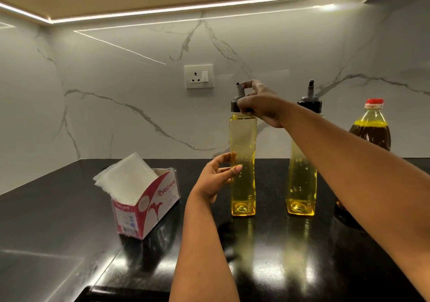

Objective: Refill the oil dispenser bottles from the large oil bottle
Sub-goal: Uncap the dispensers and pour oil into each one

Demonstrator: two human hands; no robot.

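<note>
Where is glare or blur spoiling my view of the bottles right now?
Head view: strip-light glare streaks the black countertop in front of the bottles; the left dispenser bottle and the right hand at its cap stay fairly sharp; wide-angle distortion bends the counter edges; the large oil bottle is partly hidden behind the right forearm.

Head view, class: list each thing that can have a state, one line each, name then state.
Left dispenser bottle: upright, capped, nearly empty, held by both hands.
Right dispenser bottle: upright, capped, nearly empty.
Large oil bottle: upright, red cap on, nearly full.
Tissue box: open.
Left hand: gripping bottle body.
Right hand: gripping pourer cap.
</note>
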